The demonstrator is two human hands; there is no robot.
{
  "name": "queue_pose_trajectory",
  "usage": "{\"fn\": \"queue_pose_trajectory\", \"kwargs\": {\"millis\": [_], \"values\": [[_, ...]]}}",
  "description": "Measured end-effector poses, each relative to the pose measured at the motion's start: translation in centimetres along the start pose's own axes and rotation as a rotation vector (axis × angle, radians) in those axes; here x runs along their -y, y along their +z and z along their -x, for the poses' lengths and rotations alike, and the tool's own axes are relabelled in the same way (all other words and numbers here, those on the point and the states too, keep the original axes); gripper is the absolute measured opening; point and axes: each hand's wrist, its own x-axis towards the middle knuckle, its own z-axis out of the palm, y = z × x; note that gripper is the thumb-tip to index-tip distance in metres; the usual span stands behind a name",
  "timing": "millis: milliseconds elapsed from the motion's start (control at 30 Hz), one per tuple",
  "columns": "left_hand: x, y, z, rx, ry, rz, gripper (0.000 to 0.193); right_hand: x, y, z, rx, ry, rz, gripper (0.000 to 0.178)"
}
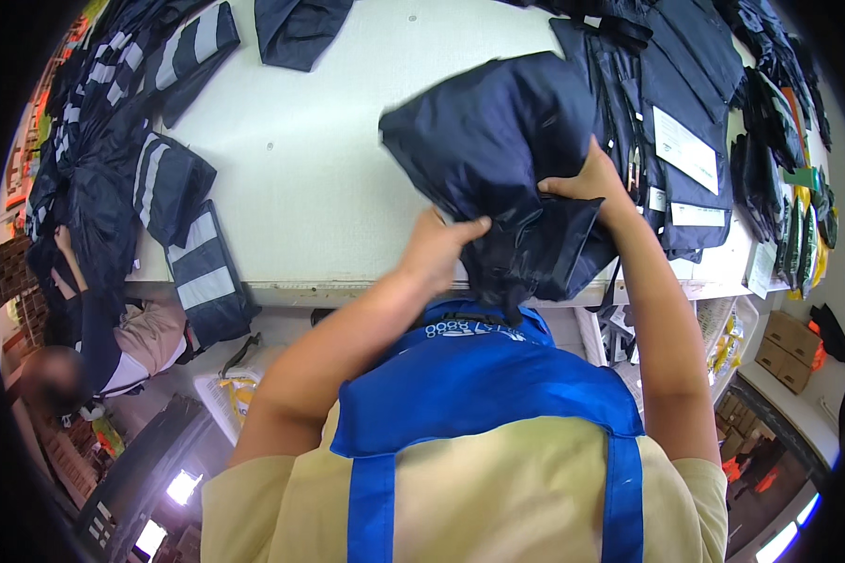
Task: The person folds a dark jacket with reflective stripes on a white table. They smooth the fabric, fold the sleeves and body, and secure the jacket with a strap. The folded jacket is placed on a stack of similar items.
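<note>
A dark navy garment of thin, slightly shiny fabric [493, 131] is bunched between my hands above the near edge of the white table [300, 178]. Its upper part stands out in a wide, puffed fold; the lower part hangs gathered toward my apron. My left hand [434, 246] grips its near left side, thumb on top. On the right side, my right hand [593, 188] pinches the cloth, thumb across a fold and the other fingers mostly behind it. Which part of the garment I hold cannot be made out.
Dark garments with grey reflective bands [202, 272] lie along the table's left side. At right are stacked dark garments [695, 94] with a white paper sheet [683, 150]. A co-worker [131, 347] is at the far left. Cardboard boxes [787, 352] stand at right.
</note>
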Motion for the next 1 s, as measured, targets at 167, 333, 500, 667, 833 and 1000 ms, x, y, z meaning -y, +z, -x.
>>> {"fn": "queue_pose_trajectory", "kwargs": {"millis": [167,333,500,667,833,1000], "values": [[4.8,0.8,0.5,-0.137,-0.187,0.208,0.04,2.2,4.6,2.8,0.131,0.082,0.443,0.081],[3.3,0.3,1.1,-0.007,-0.118,0.139,0.048,5.7,5.7,6.8,0.14,-0.129,0.572,0.132],[0.0,2.1,2.0,0.166,-0.287,-0.143,0.052,3.5,6.0,8.9,0.275,0.023,0.734,0.117],[1.3,4.2,-0.1,0.283,0.497,-0.741,0.049,0.1,5.9,7.8,0.05,0.285,0.32,0.11],[-0.1,6.4,-2.6,0.518,0.485,-0.89,0.031,-2.5,3.0,6.4,-0.091,0.497,0.003,0.112],[-1.6,5.4,-8.1,0.437,0.279,-0.488,0.021,-5.4,2.2,8.6,-0.298,0.431,-0.214,0.101]]}}
